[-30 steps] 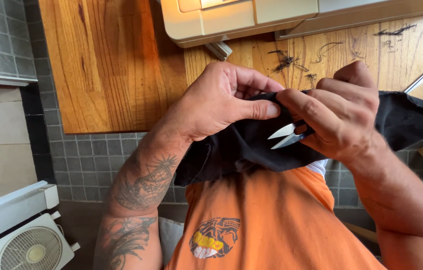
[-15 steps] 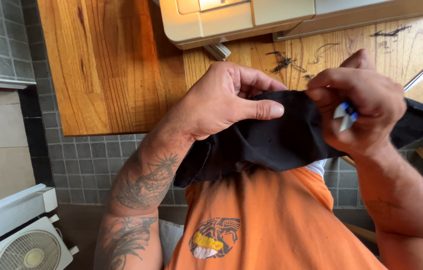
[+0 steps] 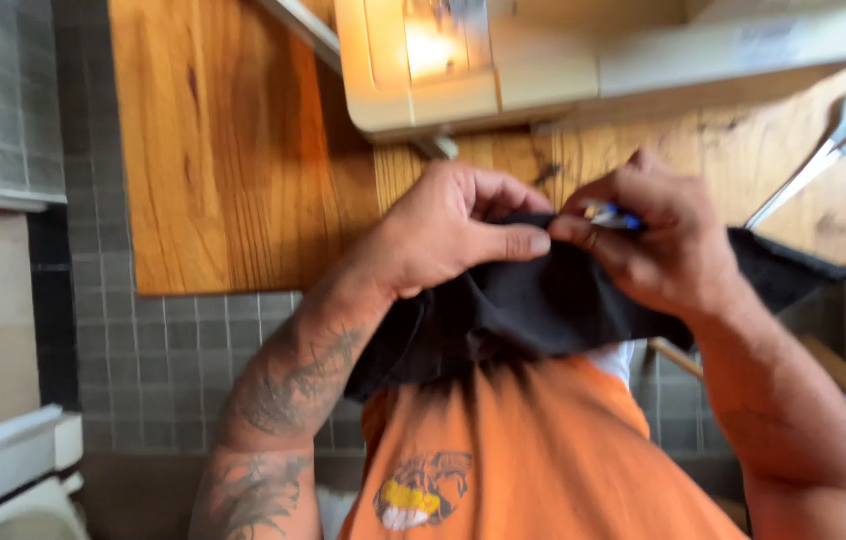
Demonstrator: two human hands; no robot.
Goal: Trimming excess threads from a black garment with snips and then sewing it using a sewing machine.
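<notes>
One black cloth (image 3: pixel 543 300), one small blue-tipped tool (image 3: pixel 611 214) and one pair of scissors (image 3: pixel 823 150) show. The left hand (image 3: pixel 448 230) pinches the cloth's top edge; the right hand (image 3: pixel 658 245), at three o'clock of it, is clamped on cloth and tool. The sewing machine (image 3: pixel 543 60) sits at twelve o'clock, the scissors at two, on the wooden table (image 3: pixel 233 150).

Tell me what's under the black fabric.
Under the black fabric, held by the left hand and right hand, shows an orange shirt. The fabric covers the shirt's upper part.
</notes>
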